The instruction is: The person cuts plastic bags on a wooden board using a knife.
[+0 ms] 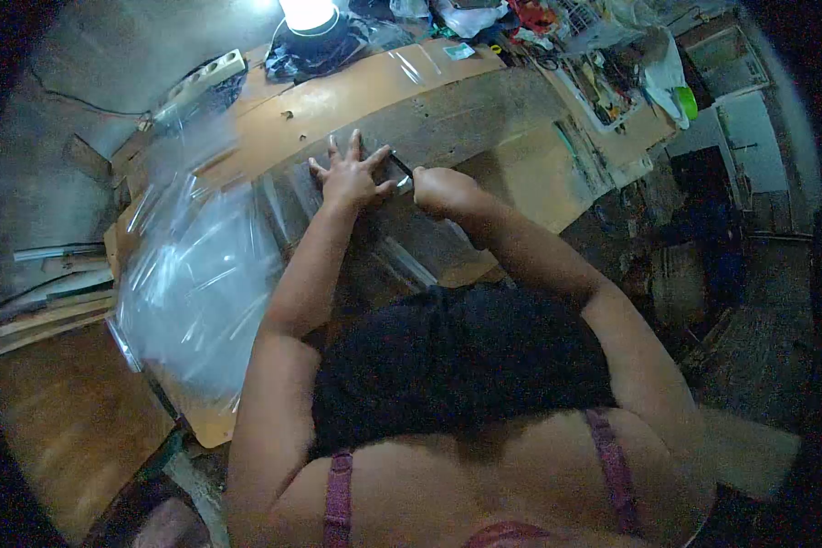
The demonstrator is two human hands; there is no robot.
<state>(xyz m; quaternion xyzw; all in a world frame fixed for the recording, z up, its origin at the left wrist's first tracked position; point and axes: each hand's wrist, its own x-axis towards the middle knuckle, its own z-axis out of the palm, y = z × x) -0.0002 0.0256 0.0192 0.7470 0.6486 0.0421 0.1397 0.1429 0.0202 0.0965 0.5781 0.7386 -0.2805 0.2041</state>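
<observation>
My left hand (349, 178) lies flat with its fingers spread, pressing on clear plastic film (288, 205) over the dark work board (466, 110). Just to its right, my right hand (443, 194) is closed in a fist around a slim dark tool (400, 166). The tool points toward the left hand's thumb and forefinger, and something shiny shows beside it. Its exact kind cannot be made out. A large heap of clear plastic sheets (205, 292), partly blurred, spreads over the left side of the table.
A bright lamp (309, 16) and a black plastic bag (310, 57) are at the back. A power strip (205, 82) lies back left. A tray of tools (603, 91) and a green roll (685, 102) are at the right. Wooden strips (50, 310) lean left.
</observation>
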